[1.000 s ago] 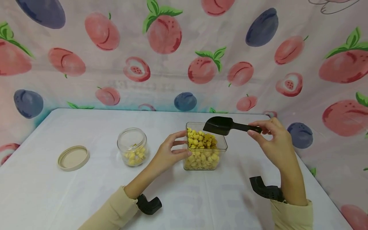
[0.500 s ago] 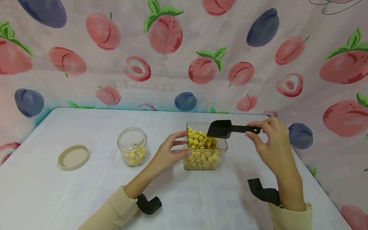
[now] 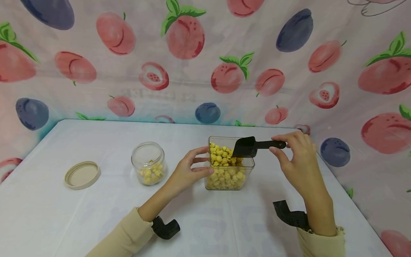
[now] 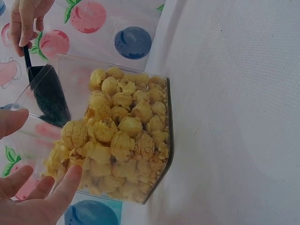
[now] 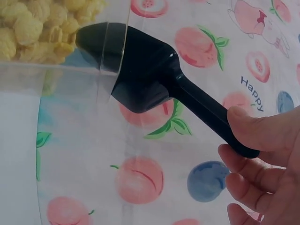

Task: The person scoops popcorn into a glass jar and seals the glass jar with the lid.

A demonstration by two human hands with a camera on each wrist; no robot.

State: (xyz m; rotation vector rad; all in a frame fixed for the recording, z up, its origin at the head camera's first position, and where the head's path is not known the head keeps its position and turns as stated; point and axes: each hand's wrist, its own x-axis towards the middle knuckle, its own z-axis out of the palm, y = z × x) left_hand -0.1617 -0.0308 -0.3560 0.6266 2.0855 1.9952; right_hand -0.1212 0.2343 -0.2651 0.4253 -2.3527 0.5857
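Two hands: we see both at work over a white table (image 3: 96, 221) against a fruit-printed cloth backdrop (image 3: 192, 53).
Right hand: our right hand (image 3: 297, 160) pinches the end of the handle of a black scoop (image 3: 247, 146) between thumb and fingers; the right wrist view shows the thumb pressed on top of the handle and the fingers curled beneath.
Scoop: its bowl tips downward over the right rim of the square container, its front edge dipping inside just above the popcorn.
Left hand: our left hand (image 3: 189, 171) rests against the left wall of the container, fingers spread and fairly straight, thumb toward the near side, steadying it rather than wrapping it.
Container: a clear square container (image 3: 229, 182) stands upright on the table between our hands, filled nearly to the brim with yellow popcorn (image 4: 122, 136).
Jar: a small round glass jar (image 3: 147, 163) stands left of the container, lid off, a little popcorn at its bottom.
Lid: a beige round lid (image 3: 82, 175) lies flat farther left, apart from the jar.
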